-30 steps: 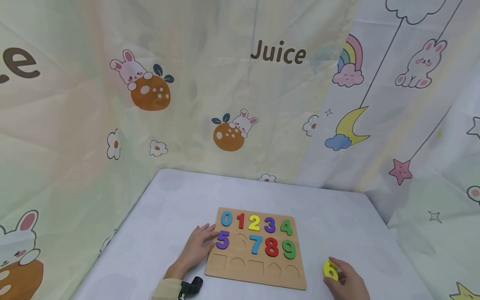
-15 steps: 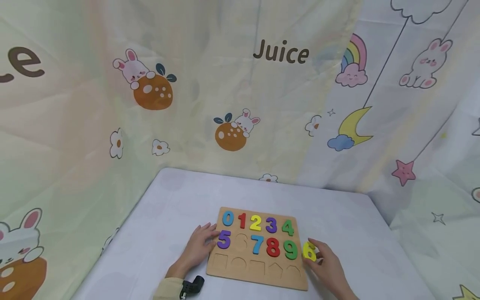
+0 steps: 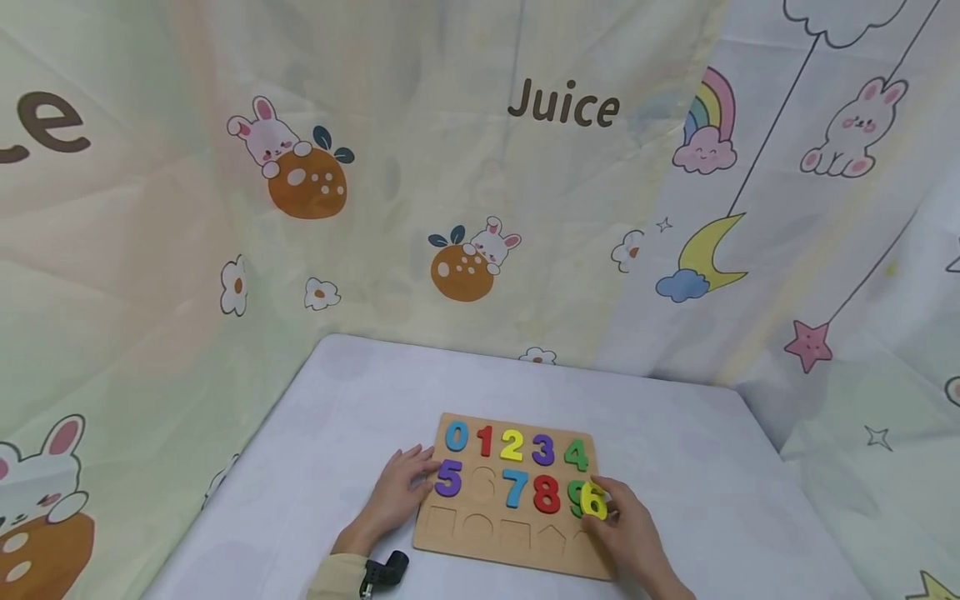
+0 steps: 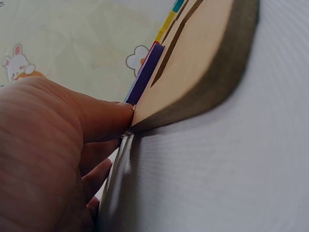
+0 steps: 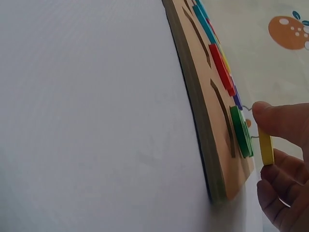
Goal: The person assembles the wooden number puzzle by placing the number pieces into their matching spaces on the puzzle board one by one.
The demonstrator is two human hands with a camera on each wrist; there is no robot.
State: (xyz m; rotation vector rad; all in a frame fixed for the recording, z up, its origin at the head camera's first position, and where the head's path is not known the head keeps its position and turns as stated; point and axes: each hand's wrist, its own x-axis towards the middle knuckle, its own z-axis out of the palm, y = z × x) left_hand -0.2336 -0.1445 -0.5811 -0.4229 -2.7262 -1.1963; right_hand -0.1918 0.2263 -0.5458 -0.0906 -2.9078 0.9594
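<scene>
A wooden number puzzle board [image 3: 517, 533] lies on the table, with colored digits seated in its two upper rows. The recess for the six [image 3: 483, 482] shows bare wood between the purple 5 [image 3: 448, 478] and the blue 7 [image 3: 514, 488]. My right hand [image 3: 633, 533] pinches the yellow number 6 [image 3: 594, 502] between thumb and fingers, above the board's right side, partly covering the green 9 [image 3: 575, 498]. In the right wrist view, the yellow piece [image 5: 266, 147] is seen edge-on, apart from the board. My left hand [image 3: 396, 490] touches the board's left edge, its thumb [image 4: 113, 118] beside the purple 5.
The board's bottom row has several outlined recesses [image 3: 514, 534] showing bare wood. A white cloth [image 3: 360, 400] covers the table. Printed curtains [image 3: 390, 167] stand behind and at both sides. A black device [image 3: 386, 573] is strapped at the left wrist.
My right hand has carried the yellow 6 leftward from the table beside the board to over the green 9. My left hand has stayed at the board's left edge.
</scene>
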